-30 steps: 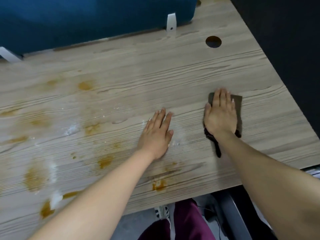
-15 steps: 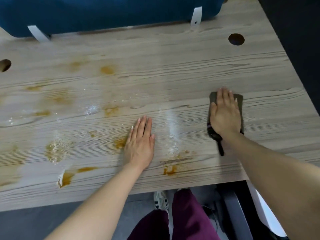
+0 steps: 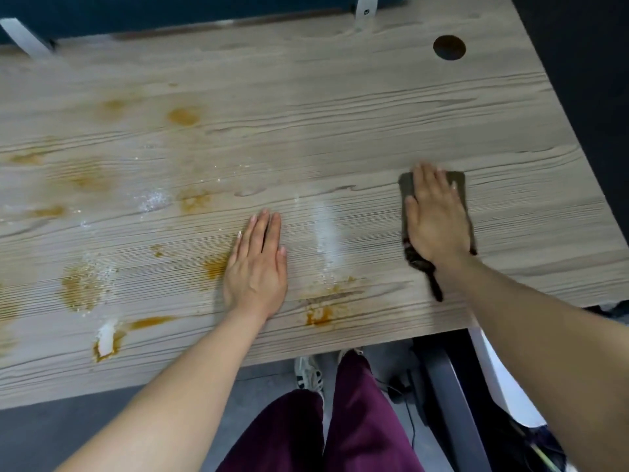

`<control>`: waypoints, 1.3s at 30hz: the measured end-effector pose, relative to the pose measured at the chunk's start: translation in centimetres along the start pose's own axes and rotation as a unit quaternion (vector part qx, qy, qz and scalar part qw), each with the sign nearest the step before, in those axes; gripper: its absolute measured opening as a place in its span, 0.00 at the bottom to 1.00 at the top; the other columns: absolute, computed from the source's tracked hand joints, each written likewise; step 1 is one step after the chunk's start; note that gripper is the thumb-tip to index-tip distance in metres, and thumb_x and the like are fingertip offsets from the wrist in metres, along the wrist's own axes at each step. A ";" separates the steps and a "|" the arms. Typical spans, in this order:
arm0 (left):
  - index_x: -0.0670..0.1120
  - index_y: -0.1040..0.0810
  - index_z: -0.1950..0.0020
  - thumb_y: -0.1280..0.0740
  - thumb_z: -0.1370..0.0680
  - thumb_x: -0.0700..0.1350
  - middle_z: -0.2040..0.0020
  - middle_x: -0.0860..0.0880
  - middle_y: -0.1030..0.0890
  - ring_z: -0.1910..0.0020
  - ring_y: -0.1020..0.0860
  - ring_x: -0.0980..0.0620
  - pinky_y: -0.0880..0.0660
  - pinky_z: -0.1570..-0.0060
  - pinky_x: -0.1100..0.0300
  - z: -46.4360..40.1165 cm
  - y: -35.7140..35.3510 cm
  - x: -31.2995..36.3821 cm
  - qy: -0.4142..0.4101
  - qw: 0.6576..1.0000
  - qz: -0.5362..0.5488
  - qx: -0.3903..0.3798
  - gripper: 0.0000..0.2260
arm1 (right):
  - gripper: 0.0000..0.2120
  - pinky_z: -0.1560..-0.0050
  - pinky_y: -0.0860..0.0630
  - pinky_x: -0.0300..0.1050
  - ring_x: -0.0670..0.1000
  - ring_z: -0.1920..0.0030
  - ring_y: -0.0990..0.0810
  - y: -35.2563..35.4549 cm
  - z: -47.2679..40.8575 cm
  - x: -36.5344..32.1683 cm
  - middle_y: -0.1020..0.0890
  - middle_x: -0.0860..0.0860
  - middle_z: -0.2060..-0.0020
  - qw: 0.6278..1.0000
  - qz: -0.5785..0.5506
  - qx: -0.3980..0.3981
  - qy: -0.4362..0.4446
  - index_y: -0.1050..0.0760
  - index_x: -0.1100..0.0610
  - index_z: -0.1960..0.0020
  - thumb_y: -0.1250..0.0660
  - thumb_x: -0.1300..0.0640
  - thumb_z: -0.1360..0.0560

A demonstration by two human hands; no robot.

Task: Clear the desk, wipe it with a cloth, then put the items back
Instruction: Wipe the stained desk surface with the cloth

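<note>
Cloth [image 3: 459, 189] is lying flat near the table's [image 3: 340, 97] right edge, and I am pressing it down with my right hand [image 3: 437, 223], fingers straight and released over it. My left hand [image 3: 255, 267] is resting palm-down, fingers straight, gripping nothing, toward the near edge. Orange stains [image 3: 183, 115] and white powder [image 3: 153, 199] are showing across the left half; a round hole [image 3: 449, 47] is sitting by the far right corner.
</note>
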State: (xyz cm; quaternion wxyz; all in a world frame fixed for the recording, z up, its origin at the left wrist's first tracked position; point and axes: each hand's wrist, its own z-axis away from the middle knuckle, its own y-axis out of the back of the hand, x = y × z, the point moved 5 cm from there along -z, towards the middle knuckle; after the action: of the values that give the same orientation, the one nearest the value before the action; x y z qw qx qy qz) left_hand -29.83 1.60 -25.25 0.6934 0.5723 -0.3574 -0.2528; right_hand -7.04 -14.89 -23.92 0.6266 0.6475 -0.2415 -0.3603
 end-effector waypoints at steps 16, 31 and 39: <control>0.46 0.42 0.24 0.53 0.19 0.51 0.24 0.48 0.41 0.25 0.44 0.50 0.60 0.28 0.59 0.9 1.0 0.1 0.005 0.999 -0.003 0.040 0.24 | 0.28 0.26 0.53 0.51 0.53 0.24 0.47 0.6 4.1 1.4 0.44 0.54 0.24 1.000 -0.007 0.002 0.003 0.47 0.58 0.23 0.56 0.50 0.22; 0.48 0.47 0.23 0.53 0.17 0.49 0.23 0.51 0.45 0.24 0.47 0.52 0.55 0.26 0.56 6.5 -0.2 0.0 0.021 0.999 0.009 0.042 0.22 | 0.25 0.28 0.63 0.42 0.46 0.24 0.57 -1.3 11.0 -3.6 0.51 0.47 0.23 0.989 -0.022 -0.044 0.141 0.53 0.53 0.23 0.57 0.50 0.18; 0.47 0.43 0.23 0.51 0.17 0.48 0.24 0.50 0.41 0.25 0.44 0.50 0.50 0.26 0.53 6.4 -0.5 -0.4 0.024 0.998 0.011 0.064 0.21 | 0.26 0.25 0.55 0.50 0.53 0.24 0.50 -0.1 9.5 4.2 0.45 0.54 0.24 0.990 -0.016 0.057 -0.125 0.49 0.60 0.23 0.54 0.53 0.20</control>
State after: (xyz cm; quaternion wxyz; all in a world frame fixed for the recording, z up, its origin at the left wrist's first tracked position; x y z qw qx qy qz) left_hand -35.07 -2.12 -25.29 0.6661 0.6175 -0.3630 -0.2077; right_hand -11.77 -24.18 -24.23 0.5478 0.6355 -0.3276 -0.4346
